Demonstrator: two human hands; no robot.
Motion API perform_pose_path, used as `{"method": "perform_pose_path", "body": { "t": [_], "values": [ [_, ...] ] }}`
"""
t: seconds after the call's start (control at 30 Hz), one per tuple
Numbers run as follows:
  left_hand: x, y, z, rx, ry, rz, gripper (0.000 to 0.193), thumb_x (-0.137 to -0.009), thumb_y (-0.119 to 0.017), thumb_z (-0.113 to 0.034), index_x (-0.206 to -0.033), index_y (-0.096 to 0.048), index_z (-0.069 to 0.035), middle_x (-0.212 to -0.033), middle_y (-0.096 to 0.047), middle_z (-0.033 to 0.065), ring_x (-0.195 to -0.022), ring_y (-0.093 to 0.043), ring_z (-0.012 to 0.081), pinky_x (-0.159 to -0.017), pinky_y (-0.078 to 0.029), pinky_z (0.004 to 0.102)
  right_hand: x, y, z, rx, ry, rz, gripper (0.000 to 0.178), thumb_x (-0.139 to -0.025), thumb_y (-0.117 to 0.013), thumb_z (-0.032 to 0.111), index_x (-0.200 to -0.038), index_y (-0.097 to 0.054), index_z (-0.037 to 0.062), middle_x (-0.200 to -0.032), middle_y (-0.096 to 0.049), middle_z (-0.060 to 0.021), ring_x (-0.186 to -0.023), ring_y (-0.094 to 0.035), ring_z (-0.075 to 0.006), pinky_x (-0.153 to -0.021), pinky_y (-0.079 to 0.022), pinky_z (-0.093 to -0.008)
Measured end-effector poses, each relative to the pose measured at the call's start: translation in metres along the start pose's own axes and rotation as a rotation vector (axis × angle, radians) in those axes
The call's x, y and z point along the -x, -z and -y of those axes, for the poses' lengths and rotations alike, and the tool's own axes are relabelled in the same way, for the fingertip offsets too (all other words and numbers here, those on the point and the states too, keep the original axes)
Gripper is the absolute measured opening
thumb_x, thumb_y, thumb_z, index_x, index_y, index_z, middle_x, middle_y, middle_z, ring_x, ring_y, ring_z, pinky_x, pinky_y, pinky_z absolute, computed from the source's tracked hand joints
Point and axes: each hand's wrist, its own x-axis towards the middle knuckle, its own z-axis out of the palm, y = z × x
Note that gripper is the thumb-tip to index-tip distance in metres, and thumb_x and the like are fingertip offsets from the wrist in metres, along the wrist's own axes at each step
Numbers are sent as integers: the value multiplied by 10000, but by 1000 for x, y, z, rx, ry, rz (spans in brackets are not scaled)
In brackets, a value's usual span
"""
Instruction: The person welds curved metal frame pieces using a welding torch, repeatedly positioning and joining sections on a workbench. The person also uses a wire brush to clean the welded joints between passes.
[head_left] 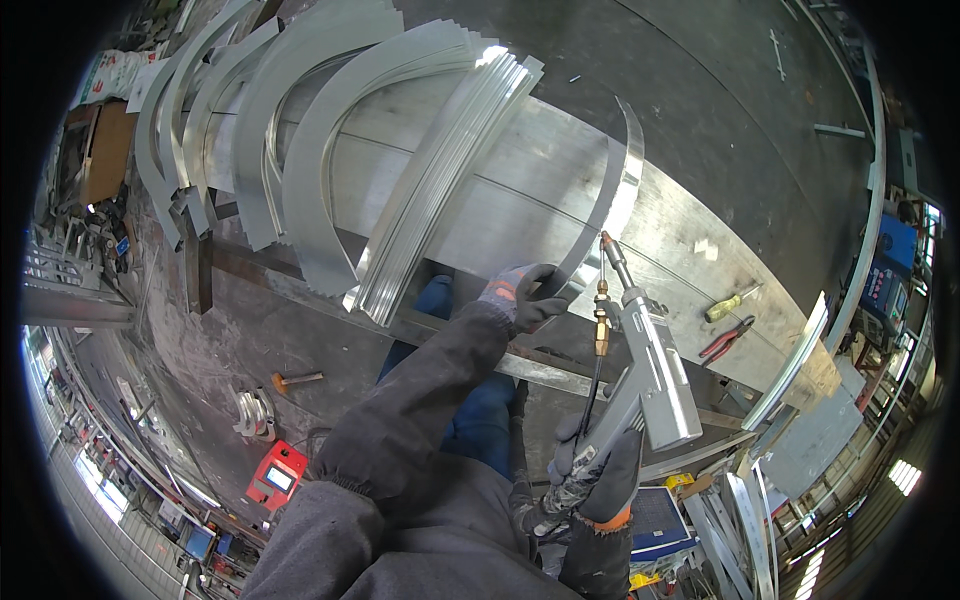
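My left hand (533, 298), in a grey glove with an orange band, is closed around the near end of a curved metal strip (625, 185). The strip arcs away from me over a metal-topped table (515, 215). A silver handheld welding gun (655, 375) is in my right hand (585, 465), with gloved fingers wrapped round its grip. Its copper-coloured nozzle tip (606, 238) lies close beside the strip; whether they touch I cannot tell. A thin wire feed tube with a brass fitting (601, 312) runs alongside the nozzle.
Stacked curved metal strips (440, 175) and wider arcs (325, 165) cover the table's left side. A screwdriver (730, 303) and red-handled pliers (727, 341) lie at right, near another stack of strips (790, 365). On the floor are a hammer (297, 380) and a red box (276, 474).
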Motion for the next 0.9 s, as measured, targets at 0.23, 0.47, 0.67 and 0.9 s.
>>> {"method": "perform_pose_path", "body": {
  "t": [0.23, 0.47, 0.67, 0.9],
  "values": [
    [-10, -11, 15, 66, 0, -17, 626, -846, -809, -404, -1338, -625, -64, -1206, -730, 132, -1108, -705, 258, -943, -550, 373, 4, 17, -16, -19, 41, 49, 756, -1014, -442, 701, -1136, -574, -33, -674, -587, -101, -508, -549, -171, -454, -448, -294],
    [-2, -4, 5, -20, 66, 11, 593, -847, -803, -407, -1316, -641, -82, -1170, -739, 122, -1079, -711, 255, -929, -551, 378, -2, 41, -46, 224, 132, -140, 717, -1027, -444, 670, -1210, -548, -16, -761, -611, -129, -525, -556, -168, -467, -471, -295],
    [6, 4, -17, -71, 81, 26, 565, -848, -798, -410, -1297, -654, -98, -1139, -747, 114, -1055, -716, 253, -917, -553, 383, 3, 29, -26, 118, 36, 28, 777, -1004, -444, 710, -1147, -562, -45, -700, -601, -111, -514, -565, -171, -458, -469, -291],
    [6, 9, -22, -165, 37, 28, 549, -851, -783, -413, -1287, -660, -103, -1104, -751, 115, -1016, -717, 260, -904, -548, 395, 14, 7, -6, -119, -82, 111, 837, -985, -436, 747, -1096, -578, -70, -653, -595, -93, -509, -573, -172, -449, -465, -287]
  ]
}}
